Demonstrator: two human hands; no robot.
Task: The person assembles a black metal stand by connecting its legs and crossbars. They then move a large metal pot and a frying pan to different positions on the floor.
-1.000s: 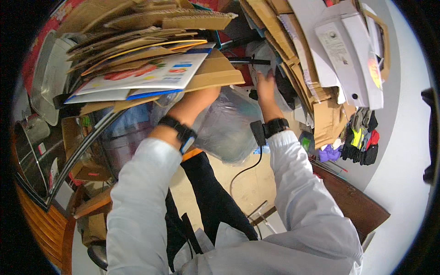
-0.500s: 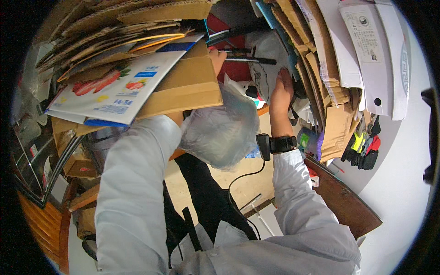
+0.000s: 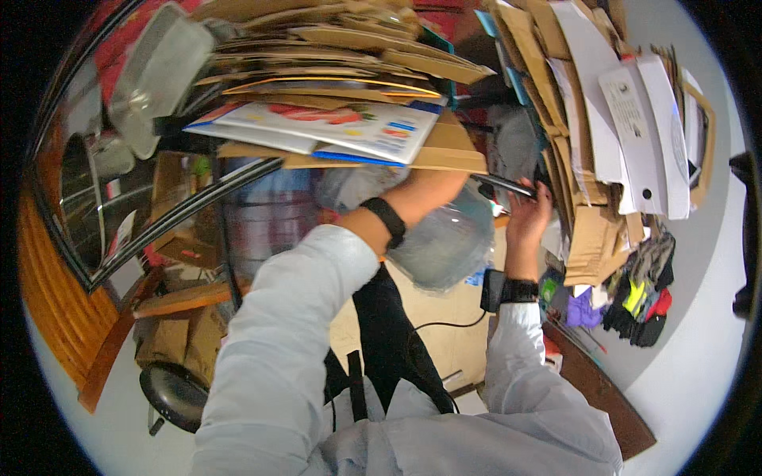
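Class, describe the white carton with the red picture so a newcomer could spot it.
Find the wide cardboard stack at the picture's upper middle, left of the upright pile. Near its bottom, against a brown cardboard panel, lies the flat white carton. Its blue edge and red printed picture set it apart from the brown sheets.

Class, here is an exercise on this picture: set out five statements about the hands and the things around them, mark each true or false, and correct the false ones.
1. The right hand is at the end of a black rod. True.
2. The left hand is in full view. False: the cardboard stack hides the fingers of the left hand.
3. Clear plastic shows between the two forearms. True.
4. The purple item lies to the right of the yellow item. False: the purple item is on the left.
5. Both sleeves are black. False: the sleeves are pale.
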